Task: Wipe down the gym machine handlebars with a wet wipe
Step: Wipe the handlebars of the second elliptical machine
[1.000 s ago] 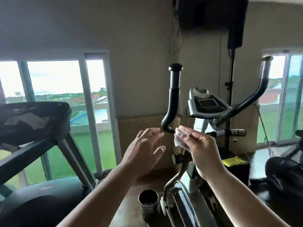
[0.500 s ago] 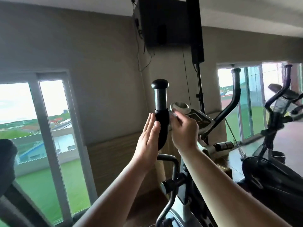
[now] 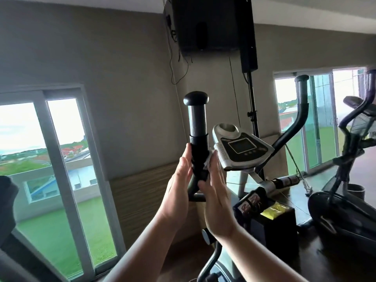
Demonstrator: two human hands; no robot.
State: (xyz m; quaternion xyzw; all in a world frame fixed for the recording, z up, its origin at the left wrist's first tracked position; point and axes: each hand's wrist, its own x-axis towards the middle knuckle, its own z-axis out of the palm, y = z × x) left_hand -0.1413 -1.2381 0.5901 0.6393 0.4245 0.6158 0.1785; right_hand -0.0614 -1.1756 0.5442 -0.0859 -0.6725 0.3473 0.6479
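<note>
The left handlebar (image 3: 197, 127) of the elliptical stands upright at centre, black with a round cap on top. My left hand (image 3: 180, 186) lies flat against its left side, fingers straight. My right hand (image 3: 216, 192) presses a white wet wipe (image 3: 208, 159) flat against the bar's right side; only a crumpled edge of the wipe shows above my fingers. The right handlebar (image 3: 299, 121) curves up at the right, untouched. The console (image 3: 240, 148) sits between the two bars.
A second exercise machine (image 3: 350, 180) stands at the right. A black speaker (image 3: 207, 25) hangs above on a stand (image 3: 253, 119). Windows (image 3: 65, 159) line the left wall. A black box with a yellow cloth (image 3: 274, 209) sits on the floor behind the elliptical.
The view has tilted up and moved closer. My hands rose from below the console to the left handlebar's upright grip, and the right palm now flattens the wipe against it.
</note>
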